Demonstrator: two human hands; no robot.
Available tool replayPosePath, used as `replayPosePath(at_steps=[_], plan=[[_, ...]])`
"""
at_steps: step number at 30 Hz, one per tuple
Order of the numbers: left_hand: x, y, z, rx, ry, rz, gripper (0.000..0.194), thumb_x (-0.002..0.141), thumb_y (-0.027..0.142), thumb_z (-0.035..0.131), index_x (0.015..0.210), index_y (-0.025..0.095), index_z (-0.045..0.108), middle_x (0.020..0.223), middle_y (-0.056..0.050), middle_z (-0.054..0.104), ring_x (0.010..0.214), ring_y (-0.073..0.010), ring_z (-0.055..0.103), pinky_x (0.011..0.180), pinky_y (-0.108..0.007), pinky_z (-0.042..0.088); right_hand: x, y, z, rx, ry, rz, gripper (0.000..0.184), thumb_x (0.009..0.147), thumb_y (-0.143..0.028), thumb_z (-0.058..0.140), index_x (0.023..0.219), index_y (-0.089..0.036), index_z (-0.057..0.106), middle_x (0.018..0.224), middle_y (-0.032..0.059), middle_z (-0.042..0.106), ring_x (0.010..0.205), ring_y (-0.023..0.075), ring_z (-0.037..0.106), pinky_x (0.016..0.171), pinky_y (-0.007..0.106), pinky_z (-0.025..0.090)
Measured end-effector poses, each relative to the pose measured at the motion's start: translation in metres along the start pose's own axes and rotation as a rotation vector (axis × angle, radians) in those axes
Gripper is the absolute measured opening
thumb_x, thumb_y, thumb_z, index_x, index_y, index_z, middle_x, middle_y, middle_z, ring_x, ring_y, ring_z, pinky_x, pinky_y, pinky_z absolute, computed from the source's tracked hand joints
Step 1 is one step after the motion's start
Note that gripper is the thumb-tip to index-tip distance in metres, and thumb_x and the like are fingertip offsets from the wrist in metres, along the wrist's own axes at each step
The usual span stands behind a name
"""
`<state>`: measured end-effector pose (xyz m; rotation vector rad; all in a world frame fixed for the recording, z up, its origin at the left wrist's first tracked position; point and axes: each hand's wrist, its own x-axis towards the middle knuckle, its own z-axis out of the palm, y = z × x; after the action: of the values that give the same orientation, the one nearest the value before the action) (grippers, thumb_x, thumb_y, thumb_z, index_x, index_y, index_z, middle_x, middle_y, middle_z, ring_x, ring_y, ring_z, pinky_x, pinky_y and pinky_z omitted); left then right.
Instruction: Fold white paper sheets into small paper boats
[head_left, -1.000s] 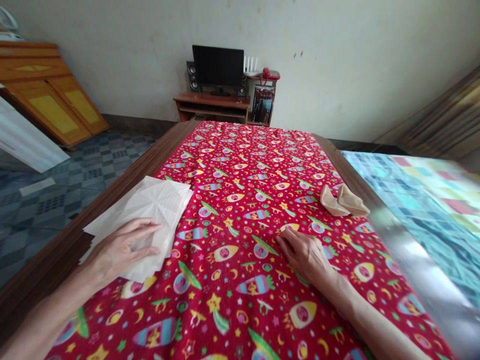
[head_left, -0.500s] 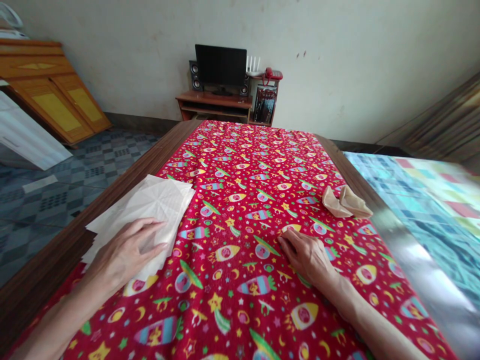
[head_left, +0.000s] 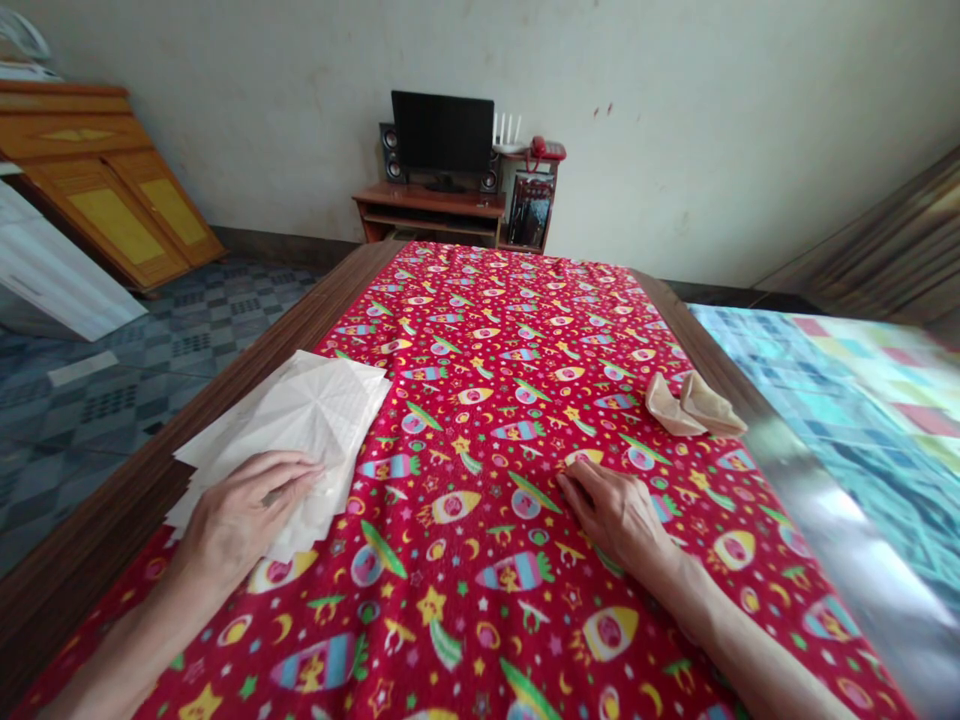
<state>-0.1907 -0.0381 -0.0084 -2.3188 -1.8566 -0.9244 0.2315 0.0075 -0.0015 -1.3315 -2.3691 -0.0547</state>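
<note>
My left hand (head_left: pixel 251 500), thumb near fingertips, is over the creased paper stack (head_left: pixel 319 405) left on the desk (head_left: pixel 322 312); whether pinching, I can't tell. My right hand (head_left: pixel 615 510) lies curled on rocket-print cloth (head_left: pixel 487 540)

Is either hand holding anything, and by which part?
The left hand is over a stack of creased off-white paper sheets; whether it pinches one can't be told. The right hand, curled on the red rocket-print cloth, holds nothing visible.
</note>
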Motion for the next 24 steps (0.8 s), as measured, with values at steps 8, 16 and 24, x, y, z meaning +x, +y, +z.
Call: replayPosePath(at_steps=[8,16,24], plan=[[0.005,0.019,-0.006,0.066,0.062,-0.058,0.024,0.088,0.033,0.050,0.079,0.019,0.067,0.083,-0.001,0.069,0.074,-0.0131,0.066,0.071,-0.022,0.052,0.000,-0.001,0.000,-0.003,-0.010,0.006,0.028,0.096,-0.029,0.039,0.074,-0.018,0.053,0.062,-0.0004,0.057,0.050,0.0098,0.050,0.050,0.024,0.025],[0.015,0.057,-0.019,-0.025,0.123,0.044,0.016,0.086,0.025,0.055,0.079,0.020,0.068,0.082,0.000,0.071,0.073,-0.0128,0.067,0.073,-0.021,0.052,0.000,-0.001,-0.001,-0.002,-0.009,0.008,0.027,0.096,-0.028,0.040,0.074,-0.019,0.053,0.063,-0.0001,0.058,0.050,0.0096,0.050,0.050,0.023,0.026],[0.017,0.095,0.002,-0.164,-0.011,0.220,0.014,0.086,0.014,0.055,0.080,0.018,0.067,0.083,-0.001,0.069,0.075,-0.0107,0.065,0.074,-0.018,0.051,0.000,0.000,-0.001,-0.002,-0.032,0.012,0.027,0.096,-0.028,0.039,0.074,-0.018,0.053,0.065,0.0007,0.058,0.052,0.0102,0.051,0.052,0.023,0.027]])
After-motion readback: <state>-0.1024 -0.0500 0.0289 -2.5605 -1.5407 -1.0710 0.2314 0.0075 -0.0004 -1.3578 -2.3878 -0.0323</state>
